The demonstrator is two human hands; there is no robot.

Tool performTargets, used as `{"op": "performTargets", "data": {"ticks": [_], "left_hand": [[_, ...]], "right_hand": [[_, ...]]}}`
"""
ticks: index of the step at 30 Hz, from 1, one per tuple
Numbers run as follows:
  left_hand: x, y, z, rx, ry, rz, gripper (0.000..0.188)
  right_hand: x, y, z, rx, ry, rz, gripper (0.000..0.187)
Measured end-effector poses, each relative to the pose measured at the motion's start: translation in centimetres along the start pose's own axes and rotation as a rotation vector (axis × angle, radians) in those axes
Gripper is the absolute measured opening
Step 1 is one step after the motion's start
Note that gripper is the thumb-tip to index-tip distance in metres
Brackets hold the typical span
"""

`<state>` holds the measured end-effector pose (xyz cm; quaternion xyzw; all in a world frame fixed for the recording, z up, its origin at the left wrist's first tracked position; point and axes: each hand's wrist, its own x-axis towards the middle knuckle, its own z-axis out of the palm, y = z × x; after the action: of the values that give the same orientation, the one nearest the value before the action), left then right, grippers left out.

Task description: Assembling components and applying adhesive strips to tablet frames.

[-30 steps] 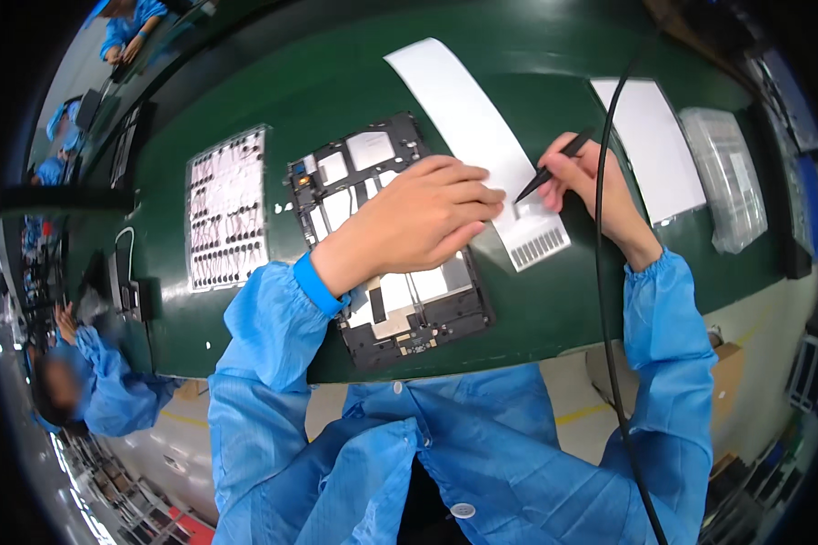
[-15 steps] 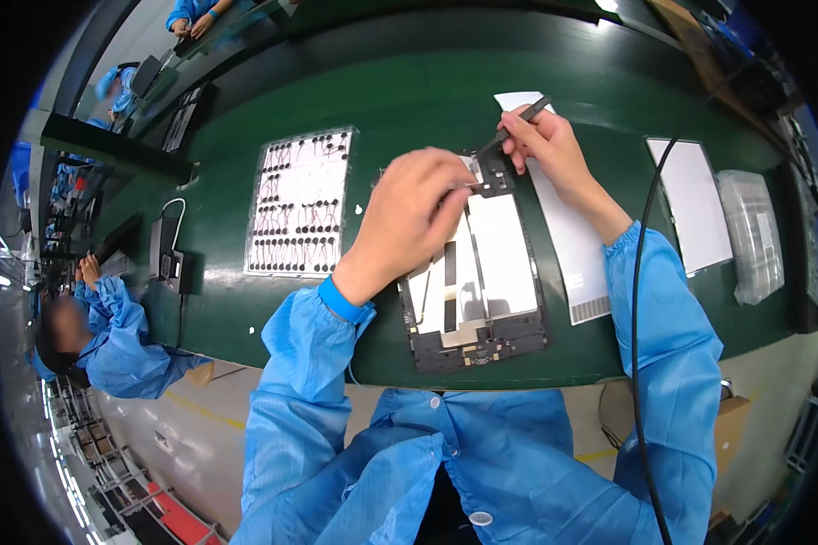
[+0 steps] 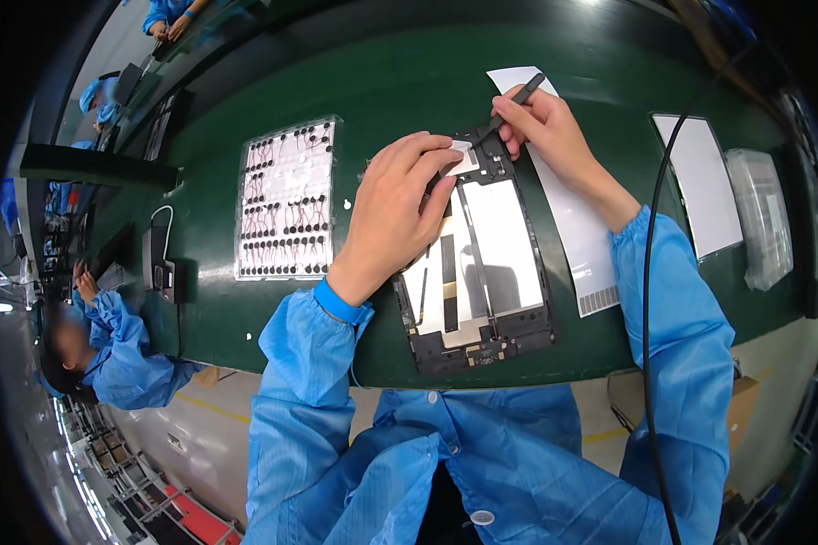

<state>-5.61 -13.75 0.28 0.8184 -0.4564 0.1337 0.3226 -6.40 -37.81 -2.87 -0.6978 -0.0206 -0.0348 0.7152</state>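
An opened flat device (image 3: 507, 245), black-framed with pale inner panels, is laid on the green surface (image 3: 400, 82) near its front edge. Its upper left part is covered by the left hand (image 3: 395, 200), fingers bent; whether anything is pinched there cannot be told. Black tweezers (image 3: 521, 94) are gripped in the right hand (image 3: 550, 136), their tip pointed at the device's upper end. Just beside it, a white strip (image 3: 580, 232) is partly overhung by the right forearm; a tray of small black parts (image 3: 286, 186) is set to the left.
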Motion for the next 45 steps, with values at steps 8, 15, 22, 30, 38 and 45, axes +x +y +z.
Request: {"op": "performTargets", "data": {"ticks": [8,15,22,30,38,45], "left_hand": [[-0.1,0.1,-0.1,0.022,-0.046,0.020,0.022],[-0.1,0.5,-0.2,0.084,-0.081,0.036,0.023],[-0.4,0.4,-0.5,0.130,-0.143,0.109,0.028],[-1.6,-4.4,-6.4,0.026,-0.020,-0.053,0.019],[-7.3,-15.5,-11.4,0.317,0.193,-0.257,0.021],[-7.2,-16.0,-11.3,0.323,0.400,-0.304,0.013]], "right_hand": [[0.1,0.3,0.0,-0.005,-0.002,-0.009,0.031],[-1.1,-0.2,1.0,-0.068,0.063,-0.161,0.022],[-0.1,0.6,0.6,0.007,0.259,-0.357,0.020],[-1.7,-1.3,0.4,-0.210,0.392,-0.383,0.022],[3.5,-5.8,11.7,-0.425,-0.206,-0.464,0.016],[11.8,-3.6,20.8,-0.999,-0.390,-0.778,0.015]]}}
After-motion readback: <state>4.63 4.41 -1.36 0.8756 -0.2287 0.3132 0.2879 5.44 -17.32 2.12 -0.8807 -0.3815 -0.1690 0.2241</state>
